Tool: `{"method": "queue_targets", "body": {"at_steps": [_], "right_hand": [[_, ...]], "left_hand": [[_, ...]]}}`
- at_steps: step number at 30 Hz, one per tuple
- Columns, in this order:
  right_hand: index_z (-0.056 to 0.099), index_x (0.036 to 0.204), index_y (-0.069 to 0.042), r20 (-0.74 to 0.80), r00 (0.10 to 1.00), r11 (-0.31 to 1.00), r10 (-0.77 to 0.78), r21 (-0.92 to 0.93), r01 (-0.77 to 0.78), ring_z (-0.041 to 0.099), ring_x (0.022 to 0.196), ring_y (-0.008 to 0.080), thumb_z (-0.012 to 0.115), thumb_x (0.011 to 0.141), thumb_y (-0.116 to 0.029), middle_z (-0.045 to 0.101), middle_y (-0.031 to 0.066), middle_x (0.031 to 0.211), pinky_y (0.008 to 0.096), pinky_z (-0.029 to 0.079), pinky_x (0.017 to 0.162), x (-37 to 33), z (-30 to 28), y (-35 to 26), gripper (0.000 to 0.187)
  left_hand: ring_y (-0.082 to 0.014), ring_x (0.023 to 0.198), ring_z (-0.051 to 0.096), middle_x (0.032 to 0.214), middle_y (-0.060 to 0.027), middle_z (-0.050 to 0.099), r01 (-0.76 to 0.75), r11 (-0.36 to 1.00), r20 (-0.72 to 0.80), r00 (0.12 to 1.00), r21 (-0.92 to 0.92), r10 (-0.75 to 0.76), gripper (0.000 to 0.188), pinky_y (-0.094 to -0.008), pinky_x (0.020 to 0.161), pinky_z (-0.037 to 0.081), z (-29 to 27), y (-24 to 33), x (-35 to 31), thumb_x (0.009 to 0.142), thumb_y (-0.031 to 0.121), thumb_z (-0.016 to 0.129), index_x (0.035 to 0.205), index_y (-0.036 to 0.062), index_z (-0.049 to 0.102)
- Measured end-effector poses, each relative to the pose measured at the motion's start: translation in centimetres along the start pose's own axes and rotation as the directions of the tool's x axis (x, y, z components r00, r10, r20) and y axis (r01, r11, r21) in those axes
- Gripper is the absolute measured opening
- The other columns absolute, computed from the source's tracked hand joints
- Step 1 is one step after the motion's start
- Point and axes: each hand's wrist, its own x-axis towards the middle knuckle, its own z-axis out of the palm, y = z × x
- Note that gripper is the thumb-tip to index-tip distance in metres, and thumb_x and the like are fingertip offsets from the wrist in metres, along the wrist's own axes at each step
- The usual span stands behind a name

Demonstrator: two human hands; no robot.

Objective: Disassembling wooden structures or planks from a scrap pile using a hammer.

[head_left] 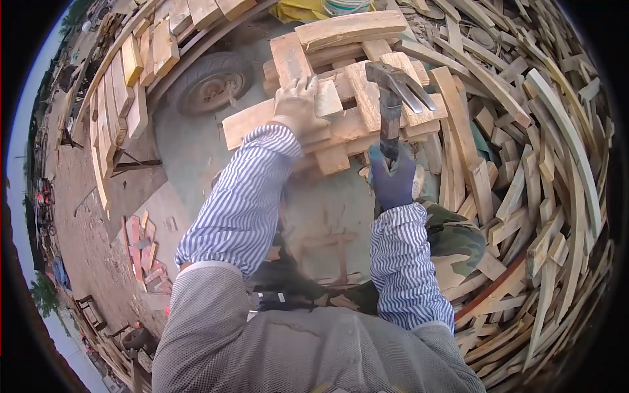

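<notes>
My left hand (pixel 298 108), in a pale glove, lies over the stacked wooden boards with its fingers spread. Beside its thumb is a short wood block (pixel 328 99). My right hand (pixel 393 178), in a dark blue glove, is closed around the handle of a claw hammer (pixel 390 121). The hammer's metal head is raised over the right part of the stack, with the two-pronged claw pointing right. Crossed boards make up the stack, and a long curved plank (pixel 350 30) lies across its far side. Whether the hammer touches the wood I cannot tell.
Loose timber (pixel 524 177) is heaped all along the right. At the upper left stand a wheel with a tyre (pixel 211 83) and a row of planks (pixel 124 85). Reddish wood scraps (pixel 145 252) lie on the ground at left. My camouflage-clad knee (pixel 455 239) is beside my right forearm.
</notes>
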Motion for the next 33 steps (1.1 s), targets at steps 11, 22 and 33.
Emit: {"method": "queue_targets", "body": {"at_steps": [11, 22, 33], "right_hand": [[0.064, 0.111, 0.005, 0.048, 0.999, 1.000, 0.012, 0.001, -0.012, 0.070, 0.085, 0.0254, 0.066, 0.089, -0.028, 0.071, 0.0187, 0.090, 0.0357, 0.053, 0.079, 2.0, 2.1, 3.7, 0.039], [0.064, 0.108, 0.003, 0.093, 0.995, 0.995, 0.030, -0.093, -0.021, 0.069, 0.069, 0.0219, 0.066, 0.089, -0.025, 0.070, 0.0171, 0.084, 0.0353, 0.054, 0.065, 3.3, 0.3, -0.1, 0.034], [0.064, 0.110, 0.002, 0.199, 0.978, 0.783, 0.057, -0.617, 0.080, 0.071, 0.077, 0.0295, 0.059, 0.093, -0.033, 0.070, 0.0213, 0.088, 0.0401, 0.055, 0.074, 7.7, 3.1, 0.6, 0.040]], "left_hand": [[-0.0307, 0.142, 0.038, 0.152, -0.0149, 0.042, -0.007, 1.000, 0.009, 1.000, -0.022, 0.007, 0.112, -0.0458, 0.113, 0.034, 0.1, -0.2, 0.1, 0.065, 0.059, 0.080, 0.152, 0.0061, 0.033], [-0.0301, 0.139, 0.041, 0.149, -0.0140, 0.045, -0.046, 0.999, -0.051, 0.998, -0.021, 0.045, 0.113, -0.0449, 0.110, 0.037, -0.1, -0.1, 0.5, 0.061, 0.058, 0.082, 0.151, 0.0064, 0.036], [-0.0303, 0.141, 0.038, 0.149, -0.0129, 0.045, -0.088, 0.996, 0.018, 0.996, -0.004, 0.089, 0.112, -0.0452, 0.113, 0.034, -0.8, -0.2, 1.0, 0.062, 0.057, 0.082, 0.152, 0.0073, 0.035]]}}
